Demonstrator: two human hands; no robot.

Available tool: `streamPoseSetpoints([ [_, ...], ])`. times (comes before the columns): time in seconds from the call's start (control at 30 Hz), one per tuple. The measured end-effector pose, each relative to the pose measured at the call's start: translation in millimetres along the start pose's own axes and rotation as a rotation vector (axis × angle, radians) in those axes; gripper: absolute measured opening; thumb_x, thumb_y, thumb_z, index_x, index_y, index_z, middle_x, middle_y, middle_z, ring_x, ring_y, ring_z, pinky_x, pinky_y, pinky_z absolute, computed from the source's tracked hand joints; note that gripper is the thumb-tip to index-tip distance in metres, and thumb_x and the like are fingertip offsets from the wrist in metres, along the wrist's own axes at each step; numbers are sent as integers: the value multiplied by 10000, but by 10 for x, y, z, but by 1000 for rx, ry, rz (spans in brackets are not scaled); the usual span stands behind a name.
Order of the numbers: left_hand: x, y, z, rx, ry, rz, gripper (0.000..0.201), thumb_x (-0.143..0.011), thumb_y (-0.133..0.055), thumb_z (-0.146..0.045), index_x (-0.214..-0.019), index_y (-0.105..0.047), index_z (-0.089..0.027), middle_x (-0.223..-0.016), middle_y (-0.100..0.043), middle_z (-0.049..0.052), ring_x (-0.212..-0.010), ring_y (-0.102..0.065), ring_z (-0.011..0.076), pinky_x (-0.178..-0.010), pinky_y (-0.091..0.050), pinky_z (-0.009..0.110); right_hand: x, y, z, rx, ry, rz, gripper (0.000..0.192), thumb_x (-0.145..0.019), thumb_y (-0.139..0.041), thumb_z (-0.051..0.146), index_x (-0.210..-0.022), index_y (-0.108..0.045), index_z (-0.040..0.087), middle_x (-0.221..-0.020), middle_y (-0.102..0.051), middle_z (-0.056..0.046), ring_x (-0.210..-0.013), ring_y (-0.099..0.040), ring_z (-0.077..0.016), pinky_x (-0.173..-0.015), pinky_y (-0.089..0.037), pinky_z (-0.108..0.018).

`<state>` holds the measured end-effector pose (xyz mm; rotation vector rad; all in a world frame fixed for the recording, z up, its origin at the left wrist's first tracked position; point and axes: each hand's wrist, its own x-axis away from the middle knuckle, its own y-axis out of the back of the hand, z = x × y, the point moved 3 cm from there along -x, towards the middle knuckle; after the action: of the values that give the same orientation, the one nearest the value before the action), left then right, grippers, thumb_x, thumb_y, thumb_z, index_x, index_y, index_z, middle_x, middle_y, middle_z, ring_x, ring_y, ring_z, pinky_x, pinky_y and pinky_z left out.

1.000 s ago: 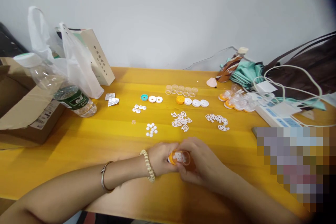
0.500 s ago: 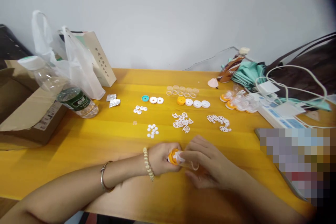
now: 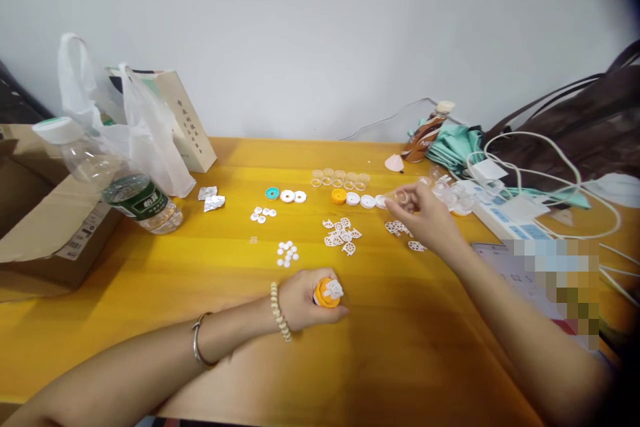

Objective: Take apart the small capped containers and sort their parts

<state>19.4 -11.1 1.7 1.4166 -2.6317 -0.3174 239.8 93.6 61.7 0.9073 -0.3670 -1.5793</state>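
1. While two foil pieces (image 3: 214, 203) lie at left, one teal ring (image 3: 272, 198) sits beside two white rings (image 3: 293, 197).
2. Front and centre, the left hand (image 3: 300, 300) grips one orange cap (image 3: 324, 296).
3. Five clear cups (image 3: 339, 179) stand behind.
4. Rightward, the right hand (image 3: 424, 212) pinches one clear tumbler (image 3: 396, 199).

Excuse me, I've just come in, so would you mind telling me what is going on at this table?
A person's left hand grips an orange piece with a white part standing on it. The right hand is held out apart from it, pinching a clear cup. Beyond the left hand, small white discs and white openwork pieces lie in groups on the table.
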Motion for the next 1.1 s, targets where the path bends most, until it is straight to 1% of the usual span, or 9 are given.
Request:
streamPoseSetpoints([
  [0.1,5,-8,8,-13,-8,16,247,-673,-678,-277,-693,-463,-158,-581,-449,-57,-524,-371,67,-501,-313,197,-424,-75,-228,196,-77,128,284,-754,-592,355,-954,-517,168,-679,-575,-23,-594,-532,-168,-542,-378,-274],
  [0.2,14,-7,2,-26,-15,16,244,-677,-677,-281,-696,-469,-157,-582,-451,-58,-523,-375,67,-501,-315,195,-724,-208,-379,281,-127,160,293,-750,-590,314,-979,-527,141,-678,-583,-46,-603,-527,-182,-559,-357,-287],
  [0.4,21,18,-36,-43,-15,-6,242,-673,-683,-281,-683,-477,-155,-580,-453,-56,-525,-378,70,-504,-316,196,-928,-293,-367,300,-135,177,346,-655,-693,322,-908,-536,146,-665,-556,-37,-611,-510,-196,-574,-351,-296],
  [0.53,15,18,-37,-17,-14,-31,265,-673,-694,-294,-679,-469,-155,-588,-452,-54,-528,-376,72,-513,-318,205,-504,-87,54,168,14,-163,215,-777,-582,355,-881,-494,188,-720,-523,-23,-629,-487,-175,-592,-357,-292],
  [0.57,11,15,-31,-4,-13,-33,276,-676,-696,-312,-684,-469,-155,-590,-451,-53,-528,-374,72,-513,-320,207,-298,-85,203,75,87,-156,161,-824,-522,357,-827,-486,199,-684,-506,-9,-603,-476,-161,-579,-358,-284],
  [0.67,-2,7,-3,66,-17,-22,289,-687,-687,-337,-702,-462,-156,-596,-433,-55,-530,-365,71,-511,-323,205,418,-275,623,-166,297,228,138,-842,-509,332,-791,-496,204,-694,-521,-7,-635,-489,-147,-592,-385,-264],
  [0.73,-10,5,6,124,-56,-13,242,-696,-661,-291,-714,-461,-155,-621,-435,-48,-554,-381,75,-528,-339,203,814,-432,776,-273,312,408,119,-821,-559,310,-821,-511,202,-724,-527,-5,-655,-485,-139,-594,-396,-249],
  [0.83,-15,5,-3,167,-109,-30,158,-692,-609,-219,-745,-476,-150,-685,-479,-26,-625,-442,96,-597,-387,216,1076,-582,817,-367,251,419,114,-807,-586,278,-755,-528,195,-722,-515,-6,-665,-471,-136,-591,-386,-245],
  [1.1,-16,-31,-73,78,-38,-72,89,-684,-533,-161,-730,-458,-150,-662,-466,-23,-592,-415,86,-556,-387,205,1161,-667,741,-477,188,343,112,-869,-492,233,-776,-543,195,-753,-509,-14,-703,-489,-139,-648,-400,-257],
])
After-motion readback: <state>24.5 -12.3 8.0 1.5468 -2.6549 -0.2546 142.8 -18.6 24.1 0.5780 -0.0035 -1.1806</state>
